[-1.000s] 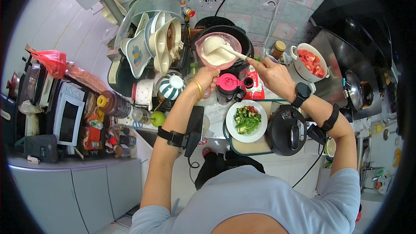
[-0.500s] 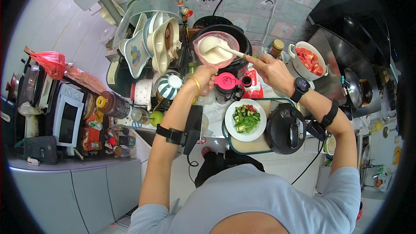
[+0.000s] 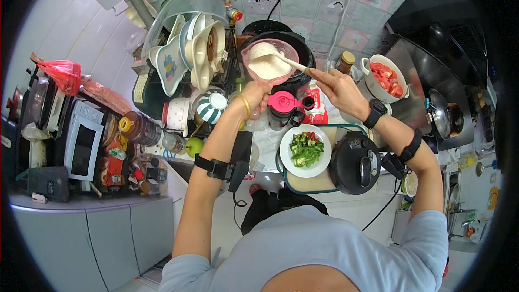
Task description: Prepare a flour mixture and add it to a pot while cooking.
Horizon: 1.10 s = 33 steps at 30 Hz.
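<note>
My left hand is closed on the near edge of a pink translucent bowl. A thick white substance lies inside; I cannot tell what it is. Behind and below the bowl sits a black pressure cooker pot. Between my right fingers is the handle of a pale ladle, and its head rests in the white substance. My right hand is to the right of the bowl, closed round that handle. A bottle with a pink lid stands just in front of the bowl.
In front are a white plate of cut greens and red pieces, and a black cooker lid. A white pot of red pieces stands right, near a wok lid. Dish rack plates crowd the left, beside a striped bowl.
The ladle's head has shifted slightly within the white substance, its handle still in my right hand. My left hand and the bowl have hardly moved.
</note>
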Each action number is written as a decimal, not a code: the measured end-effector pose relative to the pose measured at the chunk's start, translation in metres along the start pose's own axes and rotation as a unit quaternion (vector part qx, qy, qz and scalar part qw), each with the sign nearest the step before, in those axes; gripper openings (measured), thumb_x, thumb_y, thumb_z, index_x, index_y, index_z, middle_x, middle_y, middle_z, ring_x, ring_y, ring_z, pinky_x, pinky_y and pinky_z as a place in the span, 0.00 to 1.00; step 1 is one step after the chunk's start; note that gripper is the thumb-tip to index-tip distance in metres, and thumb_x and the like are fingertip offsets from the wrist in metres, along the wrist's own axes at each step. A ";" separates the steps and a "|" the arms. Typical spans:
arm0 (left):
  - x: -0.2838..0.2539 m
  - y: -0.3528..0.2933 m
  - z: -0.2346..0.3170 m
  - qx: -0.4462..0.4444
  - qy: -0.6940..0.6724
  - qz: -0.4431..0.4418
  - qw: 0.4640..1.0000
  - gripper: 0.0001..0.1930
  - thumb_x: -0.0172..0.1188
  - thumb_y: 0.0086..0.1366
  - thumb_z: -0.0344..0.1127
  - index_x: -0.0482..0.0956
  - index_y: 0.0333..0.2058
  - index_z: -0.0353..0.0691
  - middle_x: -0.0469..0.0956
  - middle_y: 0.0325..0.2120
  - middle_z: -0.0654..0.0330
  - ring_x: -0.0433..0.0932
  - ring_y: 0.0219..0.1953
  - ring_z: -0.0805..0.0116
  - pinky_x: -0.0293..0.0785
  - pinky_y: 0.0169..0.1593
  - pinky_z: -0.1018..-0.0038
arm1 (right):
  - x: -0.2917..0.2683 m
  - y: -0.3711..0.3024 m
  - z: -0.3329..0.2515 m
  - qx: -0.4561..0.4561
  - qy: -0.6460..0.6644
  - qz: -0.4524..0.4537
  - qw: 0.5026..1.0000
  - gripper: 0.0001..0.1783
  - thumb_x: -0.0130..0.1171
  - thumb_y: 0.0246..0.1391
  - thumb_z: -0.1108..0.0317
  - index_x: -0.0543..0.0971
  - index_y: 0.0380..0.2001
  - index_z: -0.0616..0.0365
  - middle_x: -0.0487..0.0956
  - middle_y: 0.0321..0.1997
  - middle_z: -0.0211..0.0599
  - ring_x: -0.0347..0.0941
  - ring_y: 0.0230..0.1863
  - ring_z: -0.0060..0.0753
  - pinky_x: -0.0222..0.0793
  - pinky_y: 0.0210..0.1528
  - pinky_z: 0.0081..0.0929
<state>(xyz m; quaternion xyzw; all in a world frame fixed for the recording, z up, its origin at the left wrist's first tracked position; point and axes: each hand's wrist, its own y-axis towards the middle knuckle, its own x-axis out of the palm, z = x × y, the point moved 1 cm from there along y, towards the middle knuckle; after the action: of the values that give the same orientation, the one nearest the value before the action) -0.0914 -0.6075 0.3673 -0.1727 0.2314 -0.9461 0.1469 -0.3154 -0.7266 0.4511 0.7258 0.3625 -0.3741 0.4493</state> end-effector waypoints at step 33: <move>-0.005 0.001 -0.002 0.005 -0.004 0.013 1.000 0.11 0.52 0.66 0.37 0.66 0.25 0.42 0.63 0.14 0.69 0.60 0.12 0.78 0.57 0.15 0.77 | -0.076 0.025 -0.037 0.130 0.062 -0.221 0.965 0.18 0.51 0.55 0.74 0.74 0.50 0.63 0.81 0.32 0.43 0.72 0.28 0.24 0.69 0.35 0.24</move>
<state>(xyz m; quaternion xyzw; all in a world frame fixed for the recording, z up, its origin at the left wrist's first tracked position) -0.0876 -0.6059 0.3641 -0.1726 0.2282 -0.9446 0.1610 -0.3208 -0.7151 0.5377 0.7015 0.4891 -0.4625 0.2343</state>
